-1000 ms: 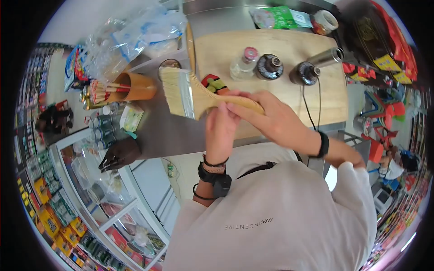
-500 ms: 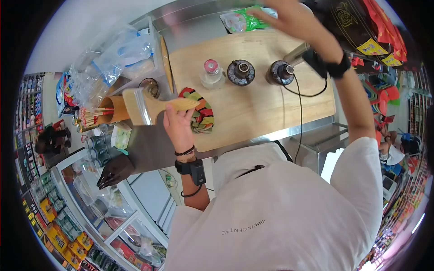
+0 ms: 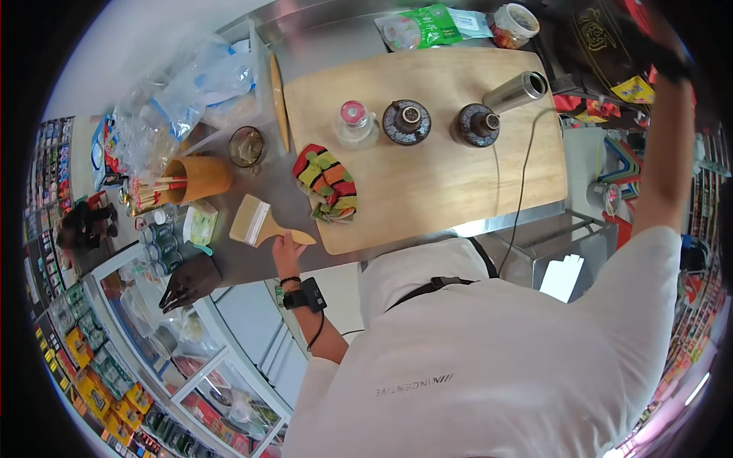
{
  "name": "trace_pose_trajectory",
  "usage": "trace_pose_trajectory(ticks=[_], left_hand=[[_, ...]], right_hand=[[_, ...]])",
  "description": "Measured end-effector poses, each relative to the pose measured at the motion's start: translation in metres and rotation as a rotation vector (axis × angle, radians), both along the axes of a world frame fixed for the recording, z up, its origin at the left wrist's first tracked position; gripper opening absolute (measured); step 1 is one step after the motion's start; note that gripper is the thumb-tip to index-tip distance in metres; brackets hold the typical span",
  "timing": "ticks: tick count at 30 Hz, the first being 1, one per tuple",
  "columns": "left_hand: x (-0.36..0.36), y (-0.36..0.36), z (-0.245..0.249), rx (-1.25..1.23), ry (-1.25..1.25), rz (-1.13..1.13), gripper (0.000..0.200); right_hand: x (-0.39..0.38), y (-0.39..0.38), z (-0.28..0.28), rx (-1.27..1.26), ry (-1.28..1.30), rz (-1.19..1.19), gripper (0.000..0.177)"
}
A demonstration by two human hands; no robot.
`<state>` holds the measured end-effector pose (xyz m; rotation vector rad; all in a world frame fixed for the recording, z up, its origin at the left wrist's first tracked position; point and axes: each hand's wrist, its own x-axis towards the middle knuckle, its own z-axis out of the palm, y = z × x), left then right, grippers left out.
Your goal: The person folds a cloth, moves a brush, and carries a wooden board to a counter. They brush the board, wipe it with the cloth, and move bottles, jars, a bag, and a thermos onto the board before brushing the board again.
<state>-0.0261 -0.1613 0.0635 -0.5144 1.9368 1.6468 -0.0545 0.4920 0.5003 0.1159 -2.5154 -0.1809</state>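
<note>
My left hand (image 3: 285, 253) is closed around the wooden handle of a wide flat paint brush (image 3: 252, 221), over the counter's near left edge. Its pale bristles point left. Right of it, a crumpled striped cloth (image 3: 327, 183) in red, green and black lies on the wooden board (image 3: 435, 191). My right arm stretches to the upper right, and my right hand (image 3: 649, 21) is a dark blur near a black bag with gold print (image 3: 597, 34); its fingers cannot be made out. On the board are a red-lidded glass jar (image 3: 355, 126), two dark patterned bottles (image 3: 407, 122) (image 3: 476, 125) and a steel cylinder (image 3: 516, 91).
A rolling pin (image 3: 279, 103) lies along the board's left side. Beyond it are a bin of plastic bags (image 3: 202, 84), a glass cup (image 3: 247, 146) and a wooden holder with sticks (image 3: 200, 179). A green packet (image 3: 429, 27) and a jar (image 3: 516, 25) stand behind the board. A cable (image 3: 523, 179) hangs over the front edge.
My left hand has moved down toward me with the brush, away from the cloth. My right hand has swung from above the board to the far upper right. The cable has shifted.
</note>
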Motion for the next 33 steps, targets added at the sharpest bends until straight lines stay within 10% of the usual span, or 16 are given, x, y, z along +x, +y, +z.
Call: trace_pose_trajectory(ticks=[5, 12, 23, 29, 33], left_hand=[[-0.001, -0.041, -0.043, -0.082, -0.038, -0.085, 0.030], [-0.010, -0.050, -0.053, -0.203, 0.037, -0.055, 0.031], [-0.028, -0.006, 0.000, -1.099, 0.497, -0.379, 0.033], [-0.067, 0.145, 0.048, 0.057, 0.595, -0.440, 0.072], [-0.083, 0.208, 0.027, 0.015, 0.784, -0.679, 0.094]], right_hand=[[0.107, -0.082, 0.019, -0.731, -0.428, -0.126, 0.055], [0.173, -0.195, -0.057, -0.805, -0.929, 0.147, 0.037], [0.146, -0.292, -0.379, -1.834, -0.827, -0.107, 0.055], [0.081, -0.323, -0.480, -1.400, -0.297, -0.163, 0.081], [0.062, -0.330, -0.475, -1.540, -0.350, -0.233, 0.078]])
